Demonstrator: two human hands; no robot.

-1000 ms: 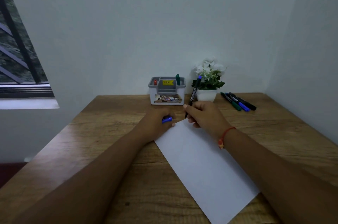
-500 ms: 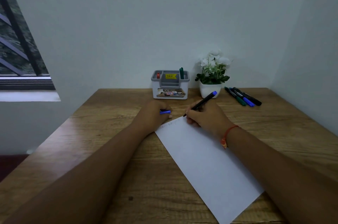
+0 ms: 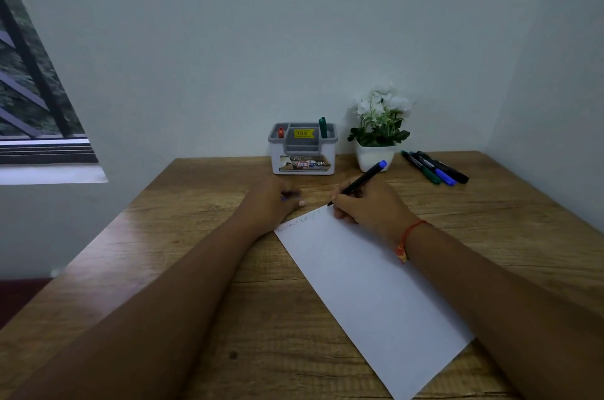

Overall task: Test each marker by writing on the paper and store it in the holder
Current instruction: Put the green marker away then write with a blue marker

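1. One sheet of paper [image 3: 369, 285] lies slantwise on the bench [image 3: 196, 269], in front of the holder. It bears a faint line of writing along its far edge only.
2. At that far edge, nearer than the holder, the right hand [image 3: 366, 207] grips a blue-ended marker [image 3: 359, 182] in a writing hold. The tip is at the sheet's far corner.
3. In front of the holder the left hand [image 3: 271, 203] rests at the paper's other far corner. Its fingers are curled round a small blue thing [image 3: 289, 197], blurred, probably this marker's cap.
4. There is one holder [image 3: 302, 154] with two markers upright in it: a red marker [image 3: 280, 133] at its left end and a green marker [image 3: 323, 127] at its right. I judge these tested and stored.
5. Right of the holder, past one potted plant [image 3: 376, 156], three loose markers [image 3: 434, 167] lie side by side: green, blue and black. That makes six markers in all: two stored, one being tested, three waiting.
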